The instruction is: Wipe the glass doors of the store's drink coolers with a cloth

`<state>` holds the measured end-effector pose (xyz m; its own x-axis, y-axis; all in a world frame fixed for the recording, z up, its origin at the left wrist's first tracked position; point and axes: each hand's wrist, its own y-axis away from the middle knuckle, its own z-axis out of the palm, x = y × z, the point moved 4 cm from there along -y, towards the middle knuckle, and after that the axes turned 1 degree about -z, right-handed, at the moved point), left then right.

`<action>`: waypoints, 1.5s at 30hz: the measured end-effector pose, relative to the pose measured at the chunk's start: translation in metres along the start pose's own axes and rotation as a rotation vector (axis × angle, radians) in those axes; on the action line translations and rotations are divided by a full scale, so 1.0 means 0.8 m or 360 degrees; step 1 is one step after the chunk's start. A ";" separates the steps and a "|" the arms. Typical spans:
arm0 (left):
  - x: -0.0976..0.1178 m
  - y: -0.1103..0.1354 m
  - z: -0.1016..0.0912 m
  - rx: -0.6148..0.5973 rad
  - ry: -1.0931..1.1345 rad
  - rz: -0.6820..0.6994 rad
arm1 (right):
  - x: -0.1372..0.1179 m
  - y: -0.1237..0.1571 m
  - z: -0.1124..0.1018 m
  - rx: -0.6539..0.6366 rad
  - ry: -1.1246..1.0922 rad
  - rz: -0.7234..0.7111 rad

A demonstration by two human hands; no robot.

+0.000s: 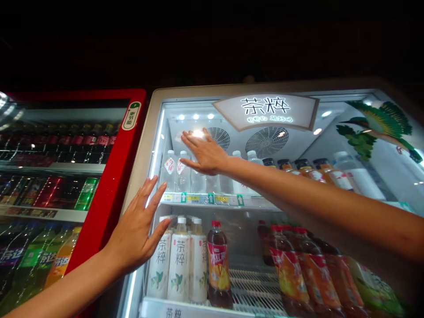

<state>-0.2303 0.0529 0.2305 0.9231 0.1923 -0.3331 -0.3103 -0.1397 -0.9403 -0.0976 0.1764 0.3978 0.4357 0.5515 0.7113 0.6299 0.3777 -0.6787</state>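
My left hand (139,229) is open, fingers spread, resting flat on the left frame of a lit white drinks fridge (145,145). My right hand (203,152) is open too, fingers stretched out, reaching in over the clear water bottles (177,174) on the top shelf; it holds nothing. On the shelf below stand white tea bottles (180,260) and a red iced-tea bottle (217,265).
A red fridge (112,176) with cola and green soda bottles stands to the left. Orange-label tea bottles (311,269) fill the right of the lower shelf. More capped bottles (308,170) line the top shelf's right. Two fans (266,141) sit at the back.
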 end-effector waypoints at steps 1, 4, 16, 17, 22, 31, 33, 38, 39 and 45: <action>0.005 0.004 0.000 -0.0001 0.0017 -0.0016 | -0.008 0.009 0.000 -0.0014 0.0004 -0.0040; 0.034 0.026 -0.002 0.0071 0.0113 -0.0124 | -0.076 0.074 0.010 -0.0065 -0.0087 -0.0495; 0.291 0.164 0.102 -0.0048 0.0604 -0.0765 | -0.184 0.377 0.024 0.0270 -0.0713 0.0254; 0.307 0.164 0.111 -0.0042 0.0640 -0.0784 | -0.182 0.390 0.021 0.0290 -0.0775 0.0257; 0.358 0.136 0.130 -0.0012 0.0396 -0.0680 | -0.140 0.466 -0.010 0.0281 -0.0918 0.0158; 0.383 0.078 0.133 0.0029 -0.0126 -0.0334 | 0.039 0.656 -0.034 0.0317 -0.0250 0.0682; 0.397 0.083 0.147 -0.0094 -0.0068 -0.0338 | 0.053 0.679 -0.028 0.0269 -0.0178 0.0687; 0.447 0.085 0.169 -0.0378 -0.0196 0.0091 | 0.052 0.691 -0.023 0.0221 -0.0176 0.0607; 0.449 0.078 0.170 -0.0415 -0.0211 0.0164 | 0.051 0.690 -0.024 0.0225 -0.0180 0.0603; 0.442 0.053 0.169 -0.0285 -0.0232 -0.0084 | 0.052 0.691 -0.026 0.0284 -0.0237 0.0626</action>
<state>0.0526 0.2461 0.0634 0.8902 0.3404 -0.3027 -0.2054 -0.2931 -0.9337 0.2821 0.3926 0.0559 0.5143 0.7746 0.3681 0.3085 0.2334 -0.9221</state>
